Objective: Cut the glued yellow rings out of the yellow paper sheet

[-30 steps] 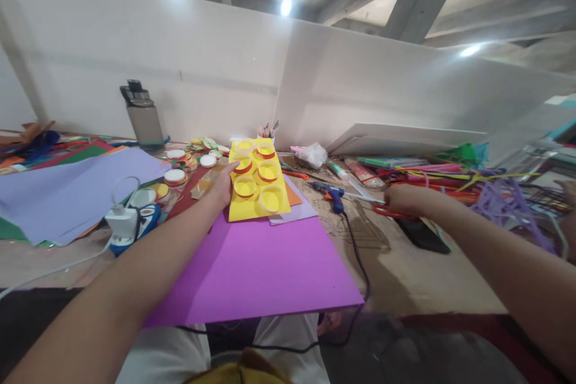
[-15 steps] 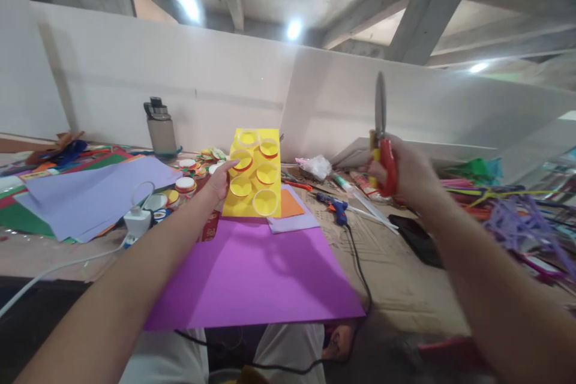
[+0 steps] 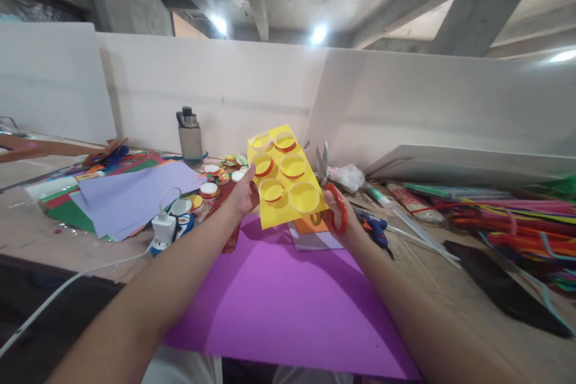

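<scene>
My left hand [image 3: 245,192] grips the left edge of a yellow sheet [image 3: 281,207], thumb on its front. Several round paper rings [image 3: 292,166] with white rims and some red sides stand on the sheet, which is held up and tilted. At its lower right corner, my right hand [image 3: 344,219] is closed on the scissors [image 3: 339,210], whose handles are red and whose blades point up behind the sheet's right edge. Below the hands lies a large purple sheet [image 3: 288,306]. Orange paper [image 3: 310,225] shows partly behind the yellow sheet.
Left are lilac paper [image 3: 135,198], a grey bottle [image 3: 190,139], round paper pieces [image 3: 209,190] and a white plug [image 3: 164,228] with its cable. Right are a blue glue gun [image 3: 375,229], a black flat object [image 3: 504,288] and colourful strips [image 3: 531,228]. A white board [image 3: 216,84] stands behind.
My right hand has come left and down with the scissors, from the air to the yellow sheet's right edge. The yellow sheet has tilted. The camera view has turned left.
</scene>
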### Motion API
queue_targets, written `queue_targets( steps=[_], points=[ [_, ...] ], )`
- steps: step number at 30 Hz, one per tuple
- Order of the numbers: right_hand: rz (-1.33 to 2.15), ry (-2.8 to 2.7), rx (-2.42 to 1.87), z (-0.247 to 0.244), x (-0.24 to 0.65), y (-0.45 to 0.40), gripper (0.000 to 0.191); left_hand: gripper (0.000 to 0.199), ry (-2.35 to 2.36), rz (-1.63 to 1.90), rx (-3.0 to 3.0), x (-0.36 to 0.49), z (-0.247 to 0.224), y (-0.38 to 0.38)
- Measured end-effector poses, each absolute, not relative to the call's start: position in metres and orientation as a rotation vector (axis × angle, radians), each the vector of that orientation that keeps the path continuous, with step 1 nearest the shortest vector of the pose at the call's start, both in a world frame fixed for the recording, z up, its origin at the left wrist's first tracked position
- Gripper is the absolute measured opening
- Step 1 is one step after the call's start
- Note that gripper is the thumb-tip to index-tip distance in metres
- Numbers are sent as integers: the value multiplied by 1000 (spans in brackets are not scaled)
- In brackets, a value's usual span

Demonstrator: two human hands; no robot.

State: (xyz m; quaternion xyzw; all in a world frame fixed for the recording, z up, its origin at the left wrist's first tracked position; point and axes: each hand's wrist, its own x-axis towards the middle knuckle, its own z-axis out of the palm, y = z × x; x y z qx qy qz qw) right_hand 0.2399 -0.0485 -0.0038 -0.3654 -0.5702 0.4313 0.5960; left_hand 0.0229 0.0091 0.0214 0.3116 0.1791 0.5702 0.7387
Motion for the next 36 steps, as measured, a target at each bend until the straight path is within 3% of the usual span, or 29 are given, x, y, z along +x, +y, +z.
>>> queue_targets(
  steps=[4,9,13,18,29,36],
  points=[
    [1069,-1306,-712,6,236,-60,39,45,332,1290,670,33,20,3],
    [995,-1319,-843,13,248,-59,45,47,255,1295,747,32,31,-8],
    [900,-1423,-900,12,266,-51,55,63,213,1323,792,20,45,-7],
    [839,-1475,-998,7,276,-44,59,44,413,1360,750,4,44,6],
    [842,-1368,-929,14,271,-49,52,37,543,1428,701,5,36,20],
    [883,-1327,-913,9,270,-46,53,43,552,1488,629,9,37,18]
  ],
)
